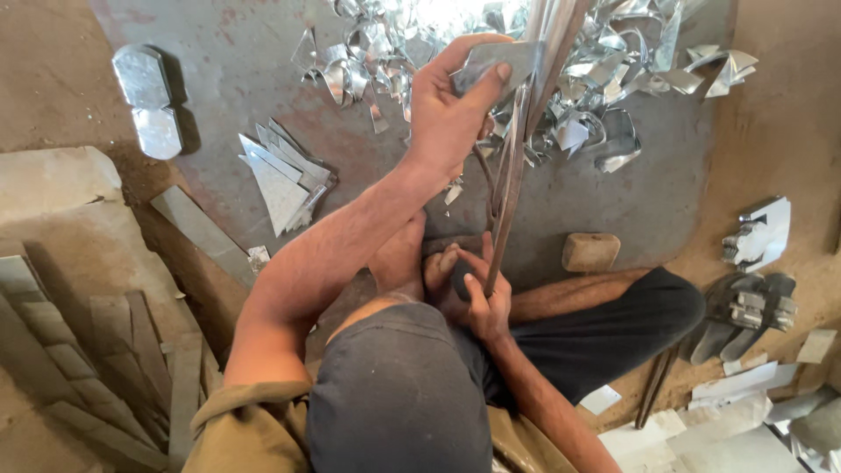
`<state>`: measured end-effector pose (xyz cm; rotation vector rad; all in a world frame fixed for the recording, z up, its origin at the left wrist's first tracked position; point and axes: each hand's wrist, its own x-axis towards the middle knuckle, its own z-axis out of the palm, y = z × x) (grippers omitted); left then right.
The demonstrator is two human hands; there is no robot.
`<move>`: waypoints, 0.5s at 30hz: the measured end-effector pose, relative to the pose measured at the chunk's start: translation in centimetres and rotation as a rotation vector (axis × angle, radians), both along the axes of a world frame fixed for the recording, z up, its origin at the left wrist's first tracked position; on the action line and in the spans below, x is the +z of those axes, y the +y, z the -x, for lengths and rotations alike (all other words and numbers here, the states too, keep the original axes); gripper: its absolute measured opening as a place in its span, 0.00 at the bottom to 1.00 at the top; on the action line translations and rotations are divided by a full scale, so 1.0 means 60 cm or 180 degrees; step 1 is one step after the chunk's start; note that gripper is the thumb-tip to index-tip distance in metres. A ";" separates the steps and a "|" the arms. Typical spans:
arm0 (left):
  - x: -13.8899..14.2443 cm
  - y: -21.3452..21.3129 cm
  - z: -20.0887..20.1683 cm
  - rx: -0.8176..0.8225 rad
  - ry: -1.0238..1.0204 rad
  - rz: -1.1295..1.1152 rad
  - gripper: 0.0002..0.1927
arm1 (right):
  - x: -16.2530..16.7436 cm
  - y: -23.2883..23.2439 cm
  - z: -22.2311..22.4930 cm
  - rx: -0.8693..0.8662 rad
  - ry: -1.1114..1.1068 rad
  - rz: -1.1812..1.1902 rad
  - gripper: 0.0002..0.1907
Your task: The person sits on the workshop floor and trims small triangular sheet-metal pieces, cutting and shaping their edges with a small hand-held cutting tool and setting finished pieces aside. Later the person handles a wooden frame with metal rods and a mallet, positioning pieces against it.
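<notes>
Thin sheet-metal piece (492, 60), dull grey, matt, pinched in left hand (447, 114). Long shears (508, 184) of dark, worn steel, gripped by right hand (482, 293). Glossy, bright curled metal offcuts (604, 70). Shiny triangular metal blanks (285, 180). Rusty, scuffed metal floor plate (236, 70). Smooth wooden block (590, 251). Dusty, rough earthen floor (780, 123).

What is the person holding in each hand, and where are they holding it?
The left hand pinches a small flat metal piece at its lower edge, thumb on top. The right hand wraps the lower handle of the long metal shears.
</notes>
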<state>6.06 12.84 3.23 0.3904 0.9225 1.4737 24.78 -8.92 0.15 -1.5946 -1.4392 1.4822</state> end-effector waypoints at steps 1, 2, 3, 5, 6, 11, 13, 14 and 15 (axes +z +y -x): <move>0.002 0.004 0.005 -0.0006 0.0392 -0.0168 0.09 | -0.005 0.000 -0.001 0.0019 0.0049 -0.0036 0.23; 0.004 0.008 0.011 -0.0021 0.0779 -0.0338 0.09 | -0.009 -0.001 -0.003 0.0031 0.0025 0.0009 0.23; 0.004 0.016 0.020 -0.0039 0.1173 -0.0539 0.09 | -0.014 0.000 -0.004 0.0037 0.0009 0.0024 0.23; 0.000 0.033 0.041 -0.0307 0.1813 -0.0595 0.09 | -0.021 0.000 -0.007 0.0037 -0.0016 -0.0027 0.23; -0.005 0.041 0.051 -0.0447 0.2137 -0.0635 0.09 | -0.024 0.001 -0.009 0.0020 -0.0015 -0.0110 0.23; -0.040 0.075 0.071 -0.0620 0.1683 -0.1120 0.08 | -0.015 0.007 -0.005 -0.0040 -0.0178 -0.0124 0.21; -0.042 0.085 0.076 -0.0553 0.1133 -0.0762 0.06 | 0.006 0.008 0.002 -0.0068 0.0034 -0.0010 0.20; -0.039 0.087 0.080 -0.0546 0.0825 -0.0255 0.06 | 0.021 0.008 0.006 -0.0122 -0.0055 0.0017 0.21; -0.030 0.087 0.087 -0.0542 0.0508 0.0260 0.09 | 0.038 0.010 0.010 -0.0171 -0.0146 0.0055 0.23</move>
